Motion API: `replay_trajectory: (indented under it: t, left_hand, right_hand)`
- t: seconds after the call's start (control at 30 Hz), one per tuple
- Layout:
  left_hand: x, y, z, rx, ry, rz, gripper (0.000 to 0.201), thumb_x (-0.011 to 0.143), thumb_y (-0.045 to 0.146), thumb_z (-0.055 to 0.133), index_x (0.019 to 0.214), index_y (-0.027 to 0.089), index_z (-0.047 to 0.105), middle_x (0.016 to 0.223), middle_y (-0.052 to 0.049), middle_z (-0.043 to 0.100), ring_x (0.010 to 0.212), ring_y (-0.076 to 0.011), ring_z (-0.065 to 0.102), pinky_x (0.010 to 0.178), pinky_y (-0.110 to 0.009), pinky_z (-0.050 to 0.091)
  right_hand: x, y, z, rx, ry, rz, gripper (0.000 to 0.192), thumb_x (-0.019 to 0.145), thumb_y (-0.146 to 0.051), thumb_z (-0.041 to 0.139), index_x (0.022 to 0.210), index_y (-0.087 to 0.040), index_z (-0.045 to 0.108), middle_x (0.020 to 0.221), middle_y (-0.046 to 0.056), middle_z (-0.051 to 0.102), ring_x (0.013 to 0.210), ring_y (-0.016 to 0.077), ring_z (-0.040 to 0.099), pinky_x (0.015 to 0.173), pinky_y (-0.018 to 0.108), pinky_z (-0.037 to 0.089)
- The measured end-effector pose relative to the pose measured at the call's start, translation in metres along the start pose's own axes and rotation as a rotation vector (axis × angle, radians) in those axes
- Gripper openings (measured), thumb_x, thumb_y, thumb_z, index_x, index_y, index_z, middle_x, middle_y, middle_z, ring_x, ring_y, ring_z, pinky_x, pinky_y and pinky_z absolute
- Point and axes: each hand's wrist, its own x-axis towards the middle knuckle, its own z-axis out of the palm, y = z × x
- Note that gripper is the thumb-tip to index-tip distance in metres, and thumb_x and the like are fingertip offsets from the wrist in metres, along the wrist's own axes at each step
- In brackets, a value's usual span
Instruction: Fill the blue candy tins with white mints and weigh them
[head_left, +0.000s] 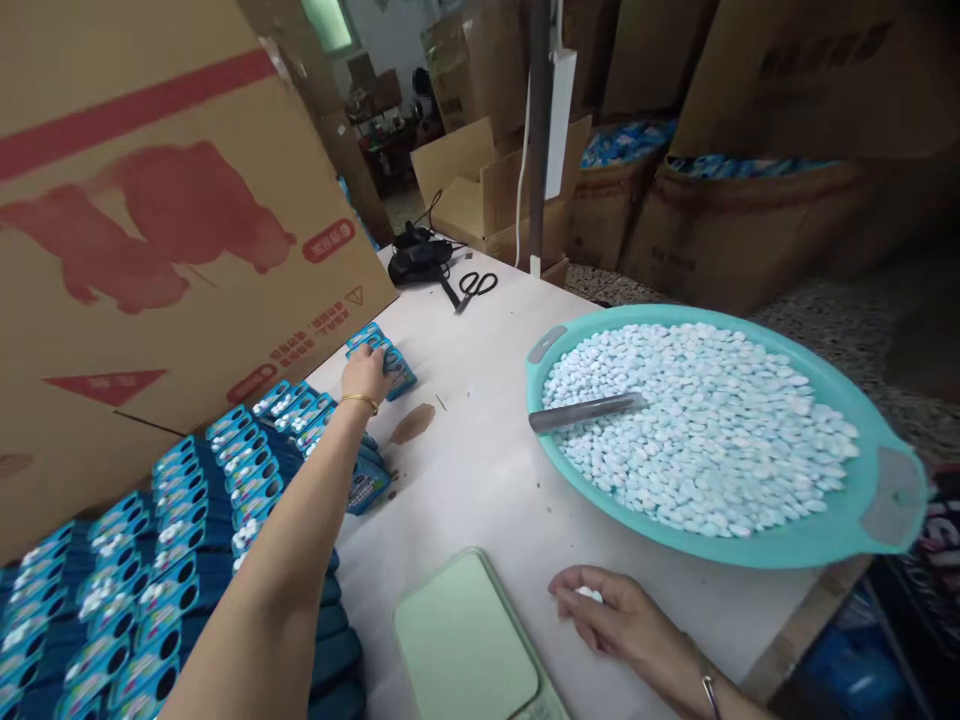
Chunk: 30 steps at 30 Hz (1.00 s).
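Pale green tray [465,640] lies nearest the lens, flat on the white table [487,470]. Right hand [622,615] rests just beside it, fingers curled loosely around a few white tablets [589,594]; grip closed but slack. Left hand [365,373] is stretched far forward, fingers clamped on a small stack of blue packs [390,362] at the far end of the rows of blue packs [187,520], close under the cardboard box [150,230]. Teal basin [862,530] of tablets sits to the right, a metal scoop [585,411] lying in it. Judgement: step in hand is fetching packs from the stock. Next move calls for drawing the stack clear without toppling neighbouring rows.
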Motion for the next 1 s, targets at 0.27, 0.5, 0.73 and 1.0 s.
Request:
replay_trajectory:
  t: [0.27,0.5,0.73,1.0]
  left_hand:
    - [-0.108,-0.022,-0.053,-0.027,-0.039,0.215,0.031,0.085,0.045,0.05,0.092,0.017,0.061,0.097,-0.009,0.06,0.092,-0.0249,0.057,0.08,-0.036,0.044]
    - [-0.187,-0.015,-0.031,0.22,-0.085,0.112,0.02,0.084,0.037,0.053,0.086,0.021,0.065,0.118,-0.012,0.056,0.108,-0.0322,0.049,0.082,-0.044,0.04]
    - [-0.24,0.039,-0.105,0.118,-0.106,0.277,0.024,0.09,0.034,0.046,0.085,0.018,0.063,0.102,-0.009,0.06,0.082,-0.0215,0.059,0.071,-0.035,0.044]
    - [-0.297,0.105,-0.118,0.016,-0.313,0.424,0.021,0.09,0.031,0.048,0.083,0.018,0.063,0.089,-0.007,0.059,0.075,-0.0185,0.06,0.063,-0.03,0.044]
  right_hand:
    - [-0.004,-0.001,-0.003,-0.003,0.022,0.017,0.064,0.055,-0.071,0.069,0.084,-0.014,0.065,0.053,-0.003,0.05,0.048,0.0073,0.035,0.05,0.023,0.023]
    - [-0.008,0.001,-0.004,-0.003,0.012,-0.047,0.059,0.056,-0.066,0.072,0.083,-0.014,0.065,0.057,-0.002,0.055,0.05,0.0074,0.038,0.05,0.023,0.027]
    - [-0.025,0.001,-0.009,0.21,0.012,-0.026,0.045,0.053,-0.046,0.083,0.079,-0.013,0.066,0.069,0.002,0.062,0.055,0.0074,0.049,0.047,0.021,0.03]
    - [-0.059,-0.001,-0.017,0.221,-0.115,0.009,0.032,0.064,-0.025,0.081,0.089,-0.013,0.066,0.077,0.005,0.066,0.062,0.0075,0.054,0.053,0.019,0.042]
